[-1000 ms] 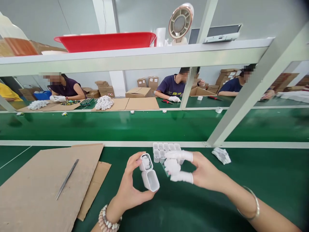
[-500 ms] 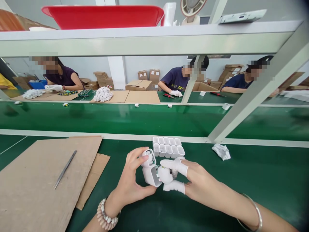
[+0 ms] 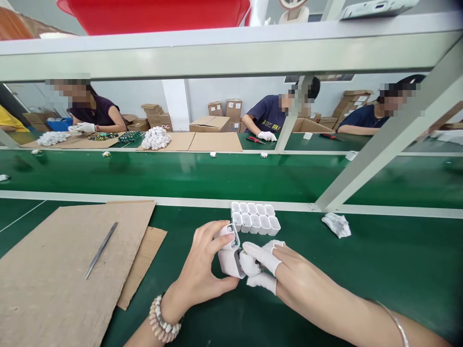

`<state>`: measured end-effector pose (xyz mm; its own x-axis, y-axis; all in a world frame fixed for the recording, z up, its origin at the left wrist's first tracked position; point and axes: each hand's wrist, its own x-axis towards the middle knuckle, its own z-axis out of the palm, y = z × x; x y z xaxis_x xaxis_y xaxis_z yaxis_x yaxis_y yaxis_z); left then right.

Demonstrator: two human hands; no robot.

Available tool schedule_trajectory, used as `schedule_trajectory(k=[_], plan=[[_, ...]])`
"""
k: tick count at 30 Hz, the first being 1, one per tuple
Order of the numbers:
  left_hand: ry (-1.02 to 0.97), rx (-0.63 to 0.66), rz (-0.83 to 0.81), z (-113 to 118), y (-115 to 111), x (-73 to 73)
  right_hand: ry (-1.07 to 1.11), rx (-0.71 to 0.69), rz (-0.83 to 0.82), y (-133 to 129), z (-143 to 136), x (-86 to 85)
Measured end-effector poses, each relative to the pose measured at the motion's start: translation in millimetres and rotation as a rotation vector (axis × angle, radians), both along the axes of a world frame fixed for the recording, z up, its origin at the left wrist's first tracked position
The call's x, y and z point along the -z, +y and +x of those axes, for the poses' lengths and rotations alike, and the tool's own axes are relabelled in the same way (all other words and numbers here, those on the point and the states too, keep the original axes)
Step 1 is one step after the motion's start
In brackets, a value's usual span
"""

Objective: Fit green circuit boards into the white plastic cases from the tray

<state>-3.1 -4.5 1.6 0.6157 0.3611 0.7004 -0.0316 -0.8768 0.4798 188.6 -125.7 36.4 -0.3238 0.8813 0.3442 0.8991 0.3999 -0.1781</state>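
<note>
My left hand (image 3: 202, 262) is wrapped round a white plastic case (image 3: 230, 263) whose lid part (image 3: 228, 236) stands hinged up, with small parts showing inside. The open mouth of the case faces right. My right hand (image 3: 275, 262), with white finger cots on the fingertips, pinches a rounded white piece (image 3: 249, 264) with bits of circuitry on it. That piece is at the mouth of the case; how far it sits inside is hidden. Just behind my hands stand two rows of white open cups (image 3: 255, 224).
Tweezers (image 3: 101, 250) lie on a cardboard sheet (image 3: 61, 260) at the left. A crumpled white cloth (image 3: 336, 225) lies right of the cups. Beyond runs a green conveyor belt (image 3: 181, 173) with small pieces on it. A slanted metal post (image 3: 376, 135) rises at right; co-workers sit across.
The white piece is closer to the case's mouth, and the case has turned slightly. The view has tilted down a little. Small pieces on the belt have shifted right.
</note>
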Motion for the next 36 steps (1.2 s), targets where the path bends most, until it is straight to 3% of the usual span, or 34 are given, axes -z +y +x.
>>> schedule_trajectory(k=[8,21,25,28,33,36], plan=[[-0.011,0.006,-0.074,1.8,0.3,5.1,0.187,0.075,-0.304,0.6,5.1,-13.8],[-0.102,0.004,-0.103,2.5,-0.5,8.0,0.553,-0.065,-0.337,18.1,0.6,-24.8],[-0.136,0.005,-0.079,2.2,-0.8,6.1,0.597,-0.025,-0.332,18.8,3.1,-21.6],[-0.156,0.019,-0.073,1.4,-1.9,6.2,0.654,0.017,-0.453,20.6,7.3,-18.1],[-0.173,0.08,-0.073,2.7,-3.7,8.3,0.92,-0.217,-0.773,32.5,9.1,-10.7],[-0.191,0.106,-0.08,3.4,-4.1,9.9,1.012,-0.324,-0.837,37.5,6.9,-7.4]])
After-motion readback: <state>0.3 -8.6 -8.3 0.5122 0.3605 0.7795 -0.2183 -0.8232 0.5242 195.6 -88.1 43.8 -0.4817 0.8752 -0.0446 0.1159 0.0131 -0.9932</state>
